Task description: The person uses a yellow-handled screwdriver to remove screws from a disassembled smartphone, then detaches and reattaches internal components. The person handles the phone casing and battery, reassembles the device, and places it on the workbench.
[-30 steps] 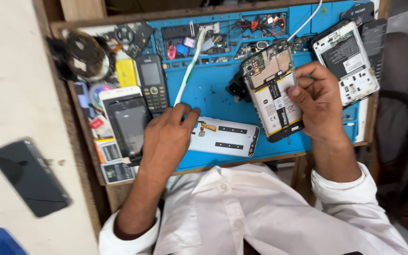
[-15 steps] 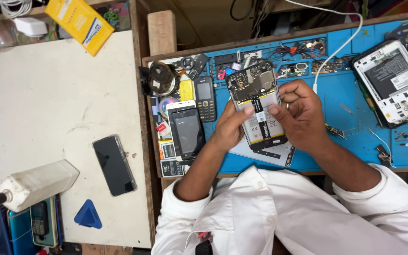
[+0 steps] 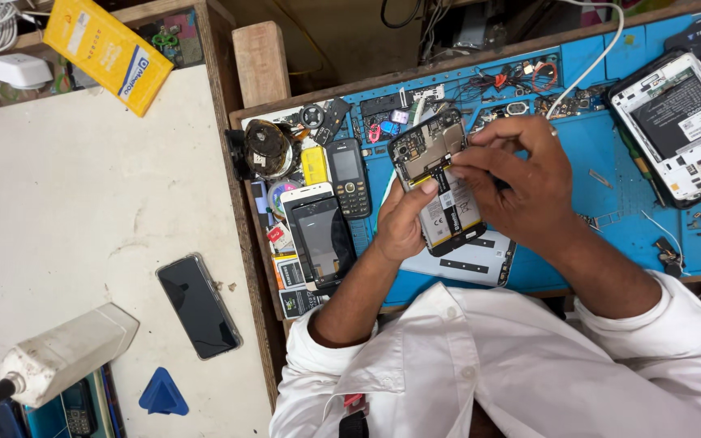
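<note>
Opened phone [image 3: 440,182], gripped by both hands, left hand [image 3: 403,223] cradling its edge, right hand [image 3: 521,182] pinching atop, blue mat [image 3: 602,162] beneath

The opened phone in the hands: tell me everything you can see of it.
The opened phone has its back cover off, showing a circuit board on its upper part and a pale labelled battery below. It is held above the blue mat, tilted, top end away from the person. The left hand cradles its lower left edge; the right hand has its fingers on the board area.
</note>
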